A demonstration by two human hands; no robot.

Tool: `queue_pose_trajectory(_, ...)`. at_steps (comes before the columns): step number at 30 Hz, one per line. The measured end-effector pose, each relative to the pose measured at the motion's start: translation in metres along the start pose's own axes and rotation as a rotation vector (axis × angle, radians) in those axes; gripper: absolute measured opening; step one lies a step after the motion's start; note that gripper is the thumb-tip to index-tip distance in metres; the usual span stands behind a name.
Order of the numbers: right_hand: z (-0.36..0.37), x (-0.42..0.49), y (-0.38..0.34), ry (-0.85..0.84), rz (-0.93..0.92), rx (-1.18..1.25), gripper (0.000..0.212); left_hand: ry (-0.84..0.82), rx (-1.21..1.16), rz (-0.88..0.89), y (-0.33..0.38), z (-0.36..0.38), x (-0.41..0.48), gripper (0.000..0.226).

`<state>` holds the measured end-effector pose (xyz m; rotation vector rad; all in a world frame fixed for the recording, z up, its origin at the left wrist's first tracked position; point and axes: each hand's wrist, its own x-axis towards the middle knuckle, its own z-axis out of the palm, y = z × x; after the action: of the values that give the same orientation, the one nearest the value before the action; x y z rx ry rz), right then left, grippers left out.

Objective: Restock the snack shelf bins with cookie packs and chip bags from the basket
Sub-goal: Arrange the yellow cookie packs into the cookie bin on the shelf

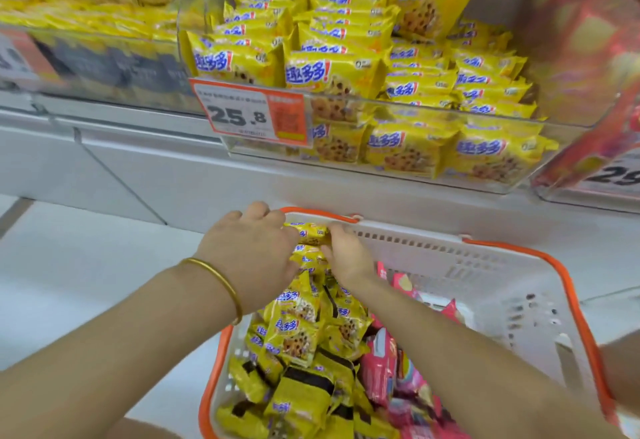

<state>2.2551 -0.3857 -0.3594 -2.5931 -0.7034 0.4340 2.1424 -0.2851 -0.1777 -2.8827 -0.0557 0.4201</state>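
Presently in hand: a short row of yellow cookie packs [310, 234], squeezed between both hands at the far end of the basket [485, 265], above the loose heap.
Handling: light, crinkly film, likely slippery; the biscuits inside are probably breakable, so press gently at the row's two ends.
Look: yellow wrappers, blue lettering, chocolate-chip picture.
Left hand [252, 251]: fingers curled on the row's left end.
Right hand [346, 255]: pinching the right end.
Alongside: pink chip bags [384, 369].
Above: clear bin [415, 106] of matching packs, price tag [249, 109].
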Motion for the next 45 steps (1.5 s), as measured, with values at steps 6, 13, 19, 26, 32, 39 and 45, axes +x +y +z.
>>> queue_pose_trajectory(6,0.003,0.009,-0.012,0.121,0.015,-0.017,0.02,-0.018,-0.014,0.002,-0.003,-0.001,0.009,0.042)
queue_pose_trajectory(13,-0.072,-0.031,0.009,-0.009,-0.08,0.383,0.031,-0.029,-0.132,-0.012,0.003,-0.01,0.017,0.05)
queue_pose_trajectory(19,-0.168,-0.09,-0.006,-0.196,-0.082,0.999,0.02,0.093,-0.59,0.023,0.018,-0.049,0.025,0.038)
queue_pose_trajectory(26,-0.288,-0.118,-0.049,0.176,-0.338,0.528,0.026,0.526,-1.24,0.278,0.015,-0.117,0.016,0.039)
queue_pose_trajectory(32,-0.331,-0.032,-0.056,0.659,-0.105,0.065,0.035,0.971,-0.624,0.11,0.002,-0.124,0.04,0.047)
queue_pose_trajectory(39,-0.317,0.053,-0.047,0.555,-0.031,-0.127,0.046,0.68,-0.305,-0.002,-0.002,-0.098,0.06,0.071)
queue_pose_trajectory(45,-0.318,0.062,-0.041,0.559,-0.15,-0.149,0.041,0.693,-0.289,0.01,-0.004,-0.094,0.063,0.063)
